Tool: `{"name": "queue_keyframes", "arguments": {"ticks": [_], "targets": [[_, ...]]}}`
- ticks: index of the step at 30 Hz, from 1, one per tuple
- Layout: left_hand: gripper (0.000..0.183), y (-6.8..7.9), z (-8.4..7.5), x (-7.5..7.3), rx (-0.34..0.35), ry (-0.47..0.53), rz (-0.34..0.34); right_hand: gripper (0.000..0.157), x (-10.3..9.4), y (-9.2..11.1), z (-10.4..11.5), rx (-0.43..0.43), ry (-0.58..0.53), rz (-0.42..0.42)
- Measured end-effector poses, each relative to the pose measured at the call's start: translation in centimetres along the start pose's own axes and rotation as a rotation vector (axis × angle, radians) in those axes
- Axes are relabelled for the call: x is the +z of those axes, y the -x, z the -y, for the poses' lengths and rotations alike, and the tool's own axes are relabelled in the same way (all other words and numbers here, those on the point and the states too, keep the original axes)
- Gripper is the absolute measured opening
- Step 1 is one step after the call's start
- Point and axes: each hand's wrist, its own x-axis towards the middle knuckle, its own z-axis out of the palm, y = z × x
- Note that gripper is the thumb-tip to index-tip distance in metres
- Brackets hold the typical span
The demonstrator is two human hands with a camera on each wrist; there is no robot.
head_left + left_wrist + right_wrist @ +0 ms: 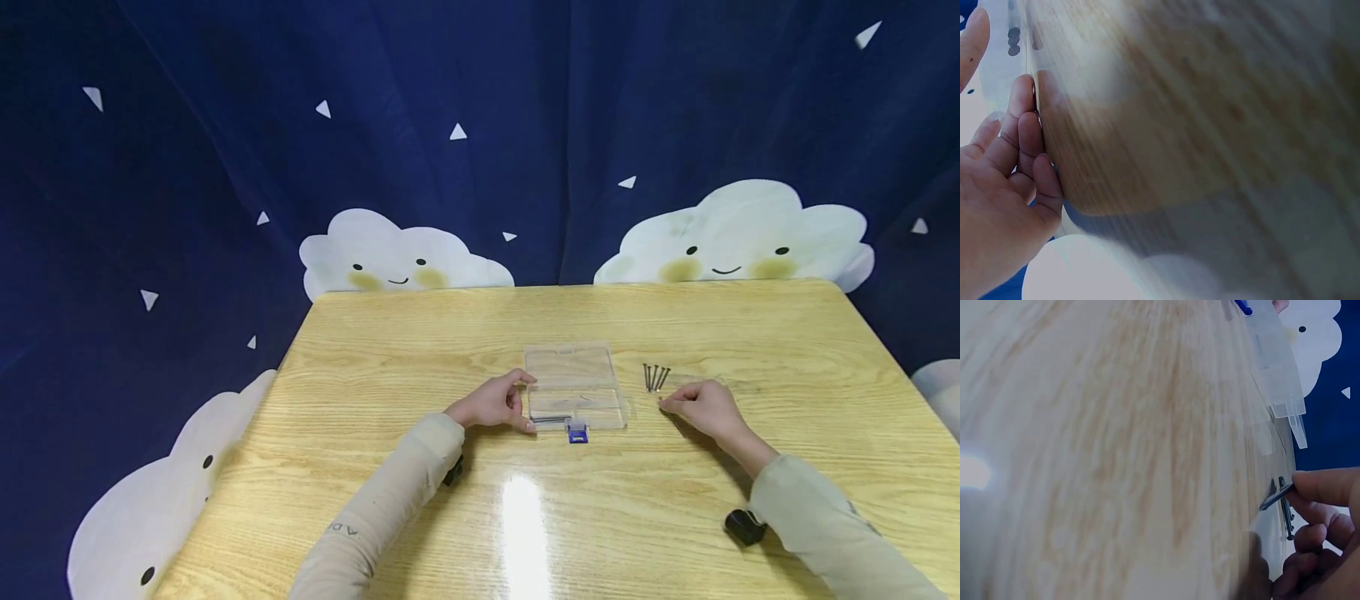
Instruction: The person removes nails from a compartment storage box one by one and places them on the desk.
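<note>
Box (623, 412) sits on the table (420, 350) between the left grip (493, 401) and the right grip (703, 407), its lid (572, 364) laid back on the far side, leaving the inside reachable from above. A blue clasp (577, 435) is on the near edge. Dark nails (550, 419) lie inside along that edge, lengthwise, probably because they fit best that way. The left grip curves about the box's left end, thumb at the near corner and index finger by the hinge, apparently to keep so light a case from sliding. The right grip, right of the box, pinches one nail (1277, 497) by an end, which likely makes it easy to aim; whether head or point is held I cannot tell. Just beyond, more nails (657, 378) lie fanned in a row, heads away from the person, perhaps for easy picking.
</note>
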Motion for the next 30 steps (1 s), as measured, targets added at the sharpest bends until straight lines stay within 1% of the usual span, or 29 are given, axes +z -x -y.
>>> {"name": "queue_keyframes", "arguments": {"ticks": [7,14,17,22,27,30], "targets": [[0.073,0.0,-0.1,0.0,-0.018,-0.006,-0.004,0.017,0.1,-0.2,0.2,0.011,0.062,0.0],[0.072,0.0,-0.3,0.0,-0.022,-0.008,-0.006,0.019,-0.1,-0.4,0.2,0.019,0.09,0.016],[0.072,0.0,-0.3,0.0,-0.023,-0.009,-0.008,0.021,-0.3,-0.5,0.1,0.025,0.071,0.032],[0.073,0.0,-0.3,0.0,-0.024,-0.011,-0.009,0.027,-0.8,-0.4,0.3,0.043,-0.002,0.05],[0.073,0.0,-0.3,0.0,-0.021,-0.002,-0.006,0.03,-1.0,-0.4,0.5,0.061,-0.054,0.038],[0.072,0.0,-0.3,0.1,-0.02,0.001,-0.011,0.03,-1.1,-0.3,0.9,0.049,-0.063,0.031]]}}
